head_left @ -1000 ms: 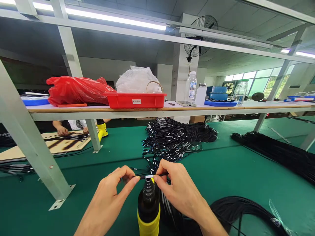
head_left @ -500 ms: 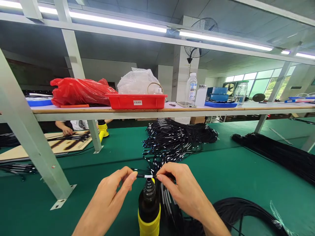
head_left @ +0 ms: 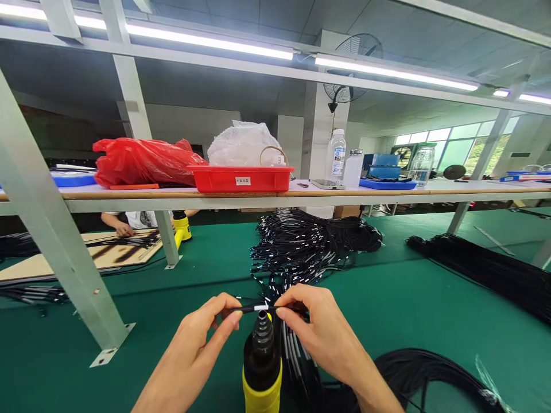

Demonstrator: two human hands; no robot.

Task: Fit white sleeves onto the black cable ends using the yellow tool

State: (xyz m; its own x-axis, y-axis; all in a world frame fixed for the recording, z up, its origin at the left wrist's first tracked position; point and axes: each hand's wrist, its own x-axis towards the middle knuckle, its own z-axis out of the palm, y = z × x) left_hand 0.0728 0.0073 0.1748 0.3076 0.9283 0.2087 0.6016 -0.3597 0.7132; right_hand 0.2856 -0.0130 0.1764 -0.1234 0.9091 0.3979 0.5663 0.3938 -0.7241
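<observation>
A thin black cable with a white sleeve (head_left: pixel 261 308) is stretched level between my two hands. My left hand (head_left: pixel 196 344) pinches its left end between thumb and fingertips. On the other side, my right hand (head_left: pixel 325 335) pinches it just right of the white sleeve. Directly below the sleeve stands a yellow and black heat gun (head_left: pixel 262 367), its stepped black nozzle pointing up. Grey-sleeved black cables (head_left: pixel 295 350) run along the table between the heat gun and my right hand.
A pile of black cables with white tags (head_left: pixel 297 241) lies ahead on the green table (head_left: pixel 215 252). More bundles lie right. A shelf post (head_left: pixel 64 241) stands left. The shelf carries a red tray (head_left: pixel 243 179) and bottles. Behind left, a person's hand (head_left: pixel 124 230) rests near a wooden board.
My left hand has shifted slightly right along the cable, closer to the white sleeve. The view has moved slightly. My right hand keeps its pinch.
</observation>
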